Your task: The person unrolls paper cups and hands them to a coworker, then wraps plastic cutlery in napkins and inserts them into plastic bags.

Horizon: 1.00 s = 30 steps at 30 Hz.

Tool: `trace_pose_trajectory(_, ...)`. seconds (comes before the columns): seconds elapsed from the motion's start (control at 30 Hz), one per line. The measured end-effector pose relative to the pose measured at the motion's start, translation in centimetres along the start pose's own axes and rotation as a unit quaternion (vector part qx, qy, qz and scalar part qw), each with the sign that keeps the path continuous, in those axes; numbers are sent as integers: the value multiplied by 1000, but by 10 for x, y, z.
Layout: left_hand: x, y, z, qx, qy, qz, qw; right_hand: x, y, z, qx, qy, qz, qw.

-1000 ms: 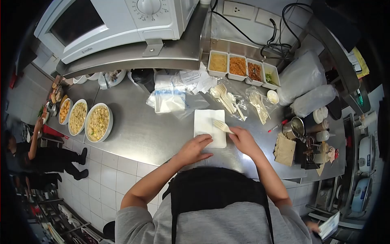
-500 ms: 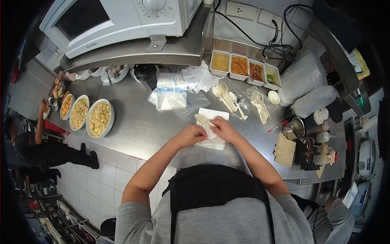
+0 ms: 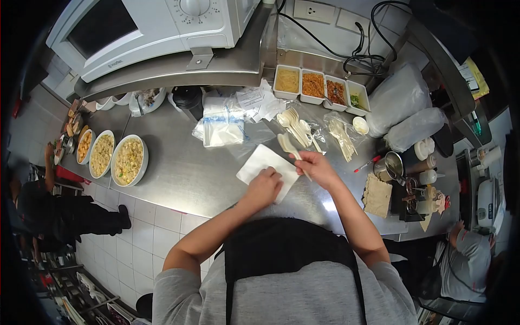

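Clock centred on the napkin, 12 = top of head view. White napkin (image 3: 252, 166) lies on the bench (image 3: 184, 179), turned diagonally, corners near 12, 3, 6 and 9; looks flat and plain where visible. Left hand (image 3: 264, 187) is on its middle, fingers bent and pressed down; can't tell if they grip a layer. Right hand (image 3: 318, 169) is closed on pale cutlery (image 3: 287, 144), pinched between thumb and fingers, broad end up toward 12, handle end poking out below; can't tell the piece count. Right fingertips are at the napkin's 3 corner. In the way: left hand and wrist cover the middle and part of the lower edge. Around it: plastic-wrapped white stack (image 3: 223, 129) at 11, paper slips (image 3: 263, 103) at 12, open cutlery bag (image 3: 296, 128) at 1, second cutlery bag (image 3: 341, 138) at 2, four food tubs (image 3: 313, 86) in a row at 1, behind the bags. Metal pot (image 3: 387, 169) and red marker (image 3: 368, 164) at 3, tan sheet (image 3: 377, 195) just below them. Bowls of food (image 3: 129, 161) at 9, microwave (image 3: 157, 32) on a shelf at 10-11. Co-worker (image 3: 70, 208) at 8-9, another person (image 3: 465, 265) at 4, both away from the napkin.
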<state>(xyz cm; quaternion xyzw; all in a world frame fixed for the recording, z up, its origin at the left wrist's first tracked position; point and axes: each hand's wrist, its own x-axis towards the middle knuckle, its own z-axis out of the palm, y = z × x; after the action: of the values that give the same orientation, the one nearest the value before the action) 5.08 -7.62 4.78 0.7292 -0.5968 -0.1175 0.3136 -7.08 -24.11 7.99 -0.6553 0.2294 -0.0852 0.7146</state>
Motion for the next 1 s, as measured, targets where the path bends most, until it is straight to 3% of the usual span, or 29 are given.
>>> trace_pose_trajectory(0.13, -13, 12, -14, 91, -27, 102, 990, 22, 9, 26, -49, -54, -4, 997)
trace_pose_trajectory(0.27, -16, -9, -37, 132, -52, 88, 986, 51, 50, 39, -189, -100, -72, 974)
trace_pose_trajectory(0.37, -26, -22, -38, 56, -94, 87, 990, 50, 57, 39, -46, -58, 12, 997)
trace_pose_trajectory(0.47, -18, -34, -45, -29, -76, 110, 991, 49, 60, 38, -78, -62, 4, 995)
trace_pose_trajectory(0.77, 12, -59, -53, -271, -261, -132, 917, 39, 60, 39, -75, -59, 1, 995)
trace_pose_trajectory(1.0, 16, -61, -54, -246, -268, -147, 920, 41, 66, 39, -62, -55, 8, 997)
